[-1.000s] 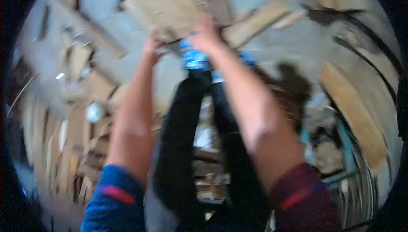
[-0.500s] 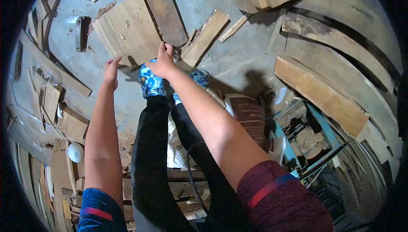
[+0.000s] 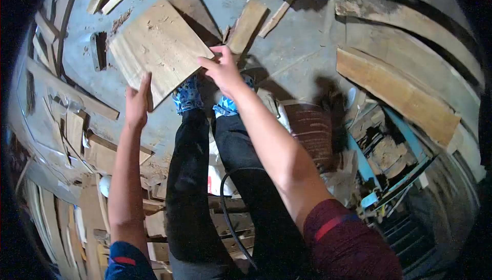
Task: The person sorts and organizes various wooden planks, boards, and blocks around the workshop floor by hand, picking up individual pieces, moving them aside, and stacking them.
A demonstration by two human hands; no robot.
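Note:
A square wooden board point(image 3: 159, 44) with shavings on its top face is tilted up in front of the feet. My right hand point(image 3: 224, 71) grips its right corner, thumb and fingers on either side of the edge. At the near left corner, my left hand point(image 3: 138, 100) has its thumb and fingers around the board's edge; its grip is partly hidden. Behind the board lies a darker plank point(image 3: 187, 3), and a shorter wood piece point(image 3: 247, 26) is to its right.
Blue patterned shoes point(image 3: 188, 95) stand just below the board. On the right are a thick timber point(image 3: 397, 93), a brown sack point(image 3: 307, 129) and a blue metal frame point(image 3: 363, 159). A black clamp-like tool point(image 3: 98, 51) lies at left. Planks and scraps surround the legs.
The board's near edge has risen off the floor. My right hand has moved right onto its corner, and my left hand has closed in on its left corner. The view has shifted slightly.

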